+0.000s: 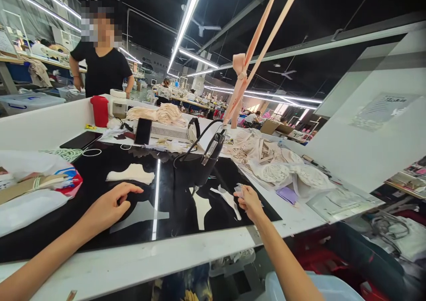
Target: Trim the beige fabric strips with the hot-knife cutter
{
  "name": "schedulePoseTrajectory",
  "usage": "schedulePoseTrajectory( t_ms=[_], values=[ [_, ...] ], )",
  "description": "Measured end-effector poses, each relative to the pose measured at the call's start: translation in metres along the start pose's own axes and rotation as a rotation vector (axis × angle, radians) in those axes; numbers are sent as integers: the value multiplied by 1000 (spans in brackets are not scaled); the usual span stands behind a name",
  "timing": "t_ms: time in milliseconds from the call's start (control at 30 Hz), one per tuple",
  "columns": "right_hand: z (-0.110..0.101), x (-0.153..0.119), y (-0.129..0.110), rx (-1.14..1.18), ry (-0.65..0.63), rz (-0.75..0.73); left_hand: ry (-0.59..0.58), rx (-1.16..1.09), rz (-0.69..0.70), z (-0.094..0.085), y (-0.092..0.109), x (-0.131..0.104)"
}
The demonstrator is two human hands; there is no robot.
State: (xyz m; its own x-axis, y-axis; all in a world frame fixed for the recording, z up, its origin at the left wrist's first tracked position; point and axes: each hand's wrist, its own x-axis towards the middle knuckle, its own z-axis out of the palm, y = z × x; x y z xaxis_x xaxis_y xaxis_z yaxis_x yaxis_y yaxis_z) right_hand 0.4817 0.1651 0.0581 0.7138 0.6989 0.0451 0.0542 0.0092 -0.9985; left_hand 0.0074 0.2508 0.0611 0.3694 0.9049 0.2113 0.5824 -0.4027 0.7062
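My left hand [115,205] is over the black glossy board [89,221], its index finger stretched out and the others curled, with nothing visible in it. Under and beside it lies a translucent grey cut piece [141,216]; a cream cut piece [131,173] rests just beyond. My right hand [249,201] pinches a small pale, translucent scrap [238,191] between thumb and fingers. To its left are a narrow white cut piece [228,200] and another cream cut piece [201,209]. A black corded tool [213,152] stands between the hands, near pink straps [241,77] from above.
White plastic bags [29,212] lie at left. Behind the board are a red cup [100,110], a phone [143,131] and stacked peach fabric [159,113]. Lace pieces [276,159] pile up at right. A person in black [103,70] stands across the table.
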Motion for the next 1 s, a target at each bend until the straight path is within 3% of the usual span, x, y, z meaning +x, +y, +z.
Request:
schedulePoseTrajectory(
  t_ms=[233,400,533,667,800,1000],
  values=[
    [5,-7,-15,-6,72,46,26,8,30,1,-4,0],
    [9,-23,-34,33,140,-88,29,9,31,0,-6,0],
    [21,-52,-54,45,131,-229,8,9,67,-1,-10,1],
    [44,-96,-73,21,-45,-342,-7,-6,70,-2,-13,4],
    [72,-147,-82,-2,-299,-385,26,-59,98,-3,0,-1],
    [102,-196,-63,-131,-549,-368,73,-175,137,7,12,-4]
  ],
)
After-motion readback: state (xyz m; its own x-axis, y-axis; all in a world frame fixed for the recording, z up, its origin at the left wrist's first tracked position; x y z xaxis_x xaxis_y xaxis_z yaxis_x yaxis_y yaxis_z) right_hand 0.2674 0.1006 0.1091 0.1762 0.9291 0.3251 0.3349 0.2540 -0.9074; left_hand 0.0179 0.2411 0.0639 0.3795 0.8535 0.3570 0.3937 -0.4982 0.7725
